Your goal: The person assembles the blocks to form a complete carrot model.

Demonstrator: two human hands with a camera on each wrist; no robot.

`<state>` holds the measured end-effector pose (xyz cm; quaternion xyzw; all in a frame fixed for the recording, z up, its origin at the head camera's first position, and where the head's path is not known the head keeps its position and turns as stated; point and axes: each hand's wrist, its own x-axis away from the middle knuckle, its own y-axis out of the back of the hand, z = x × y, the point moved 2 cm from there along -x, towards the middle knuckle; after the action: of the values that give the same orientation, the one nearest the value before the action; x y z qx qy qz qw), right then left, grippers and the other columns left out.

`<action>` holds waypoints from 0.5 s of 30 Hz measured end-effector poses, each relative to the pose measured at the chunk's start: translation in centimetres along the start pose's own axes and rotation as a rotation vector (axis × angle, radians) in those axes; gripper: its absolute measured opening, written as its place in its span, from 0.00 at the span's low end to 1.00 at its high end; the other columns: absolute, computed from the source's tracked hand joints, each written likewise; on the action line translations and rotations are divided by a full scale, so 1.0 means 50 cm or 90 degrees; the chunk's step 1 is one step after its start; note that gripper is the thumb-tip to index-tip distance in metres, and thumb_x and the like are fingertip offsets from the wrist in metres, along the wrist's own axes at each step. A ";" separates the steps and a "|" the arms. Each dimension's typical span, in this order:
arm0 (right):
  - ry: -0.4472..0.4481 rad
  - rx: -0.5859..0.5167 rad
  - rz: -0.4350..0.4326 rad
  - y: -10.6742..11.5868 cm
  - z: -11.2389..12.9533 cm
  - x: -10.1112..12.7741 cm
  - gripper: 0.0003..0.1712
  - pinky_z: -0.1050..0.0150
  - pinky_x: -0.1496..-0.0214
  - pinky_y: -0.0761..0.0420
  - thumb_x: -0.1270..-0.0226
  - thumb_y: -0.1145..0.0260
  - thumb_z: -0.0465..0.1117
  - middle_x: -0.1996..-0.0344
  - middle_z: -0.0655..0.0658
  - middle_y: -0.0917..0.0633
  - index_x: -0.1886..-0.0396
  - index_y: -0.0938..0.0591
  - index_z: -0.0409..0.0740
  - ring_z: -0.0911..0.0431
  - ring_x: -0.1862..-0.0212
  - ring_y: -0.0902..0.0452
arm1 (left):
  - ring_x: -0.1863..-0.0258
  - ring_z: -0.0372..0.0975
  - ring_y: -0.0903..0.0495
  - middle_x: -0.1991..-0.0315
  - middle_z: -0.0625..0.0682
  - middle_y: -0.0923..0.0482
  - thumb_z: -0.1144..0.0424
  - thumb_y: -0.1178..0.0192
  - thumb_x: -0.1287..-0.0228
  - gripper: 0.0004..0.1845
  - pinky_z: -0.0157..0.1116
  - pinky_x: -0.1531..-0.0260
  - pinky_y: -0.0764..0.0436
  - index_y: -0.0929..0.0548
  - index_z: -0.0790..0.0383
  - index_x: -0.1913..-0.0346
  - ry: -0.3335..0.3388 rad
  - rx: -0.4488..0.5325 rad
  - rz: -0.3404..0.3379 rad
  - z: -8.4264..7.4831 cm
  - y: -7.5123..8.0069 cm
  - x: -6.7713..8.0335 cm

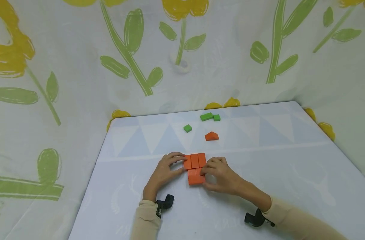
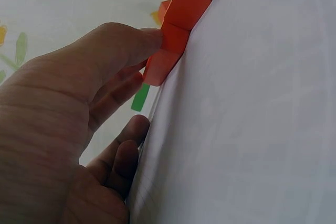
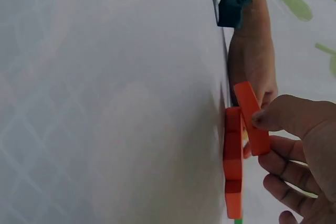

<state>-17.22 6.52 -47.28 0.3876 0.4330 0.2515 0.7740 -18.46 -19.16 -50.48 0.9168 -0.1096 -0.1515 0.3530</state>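
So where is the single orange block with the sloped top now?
In the head view, the sloped orange block lies alone on the table, beyond the orange cluster under the hands, nearer than the green blocks.

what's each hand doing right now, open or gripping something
Left hand: pinching the orange blocks at their left edge.
Right hand: pinching one orange block, tilted up off the others.

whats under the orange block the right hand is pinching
The orange block, pinched by the right hand, tilts over the flat orange blocks on the table. Whether its lower end touches them is hidden.
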 end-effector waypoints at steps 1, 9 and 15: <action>0.004 0.004 -0.001 -0.003 0.000 0.001 0.14 0.52 0.49 0.33 0.51 0.21 0.43 0.63 0.57 0.18 0.63 0.14 0.51 0.59 0.52 0.28 | 0.37 0.42 0.30 0.39 0.40 0.24 0.55 0.29 0.38 0.20 0.51 0.37 0.33 0.15 0.47 0.43 0.001 0.002 0.001 0.001 -0.001 0.000; 0.016 0.063 0.013 -0.020 -0.004 0.006 0.14 0.52 0.50 0.32 0.52 0.21 0.42 0.63 0.56 0.19 0.64 0.15 0.52 0.58 0.52 0.28 | 0.37 0.40 0.31 0.39 0.35 0.26 0.54 0.29 0.38 0.19 0.50 0.39 0.31 0.15 0.43 0.43 0.023 0.005 0.002 0.006 -0.003 -0.002; -0.009 0.065 0.028 -0.001 -0.006 0.001 0.15 0.51 0.49 0.33 0.49 0.21 0.43 0.61 0.56 0.19 0.61 0.14 0.51 0.58 0.51 0.27 | 0.38 0.40 0.30 0.39 0.37 0.25 0.54 0.29 0.38 0.19 0.50 0.39 0.30 0.15 0.44 0.43 0.014 0.006 0.002 0.007 -0.002 -0.002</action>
<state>-17.45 6.64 -47.44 0.4378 0.4312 0.2430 0.7506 -18.66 -19.27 -50.79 0.9197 -0.1082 -0.1405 0.3503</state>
